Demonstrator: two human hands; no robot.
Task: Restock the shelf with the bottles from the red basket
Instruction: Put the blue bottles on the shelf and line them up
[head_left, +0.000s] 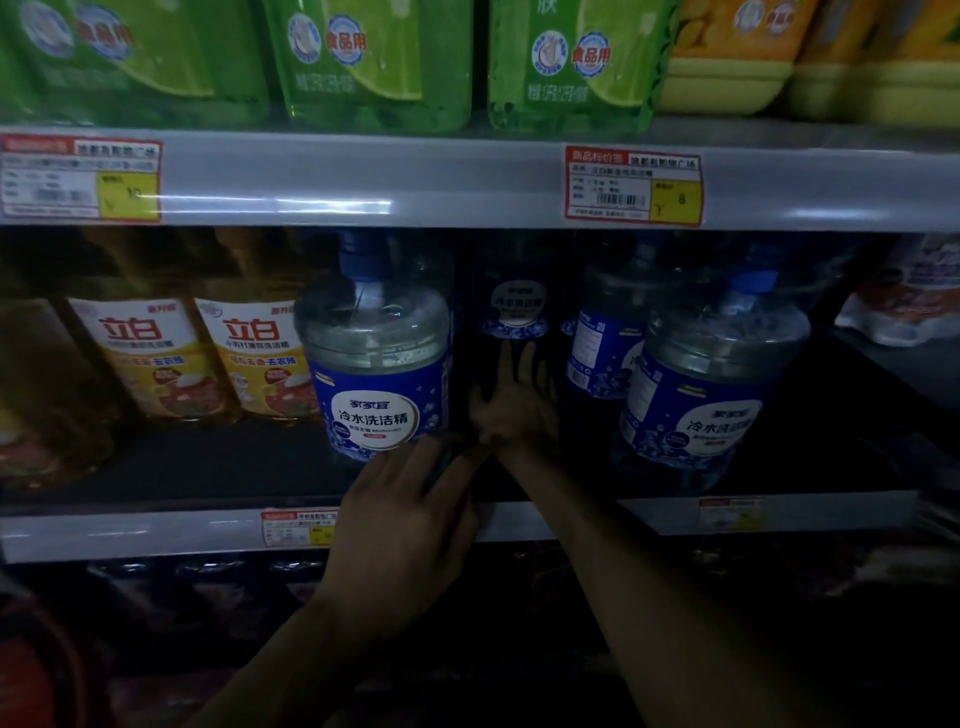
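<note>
A clear bottle with a blue label and blue cap (376, 364) stands at the front of the middle shelf (156, 535). My left hand (410, 512) lies at its base, fingers stretched along the lower right side of the label. My right hand (514, 400) reaches deep into the gap beside it, with its fingers spread flat against a matching bottle (514, 306) standing further back in the dark. Two more blue-label bottles (711, 395) stand to the right. A dim red shape, perhaps the basket (31, 670), shows at the bottom left corner.
Yellow detergent bottles (208, 358) fill the middle shelf to the left. Green bottles (374, 62) and yellow ones (779, 62) stand on the shelf above, whose edge (415, 176) hangs low over the blue caps. White packs (904, 306) sit at far right.
</note>
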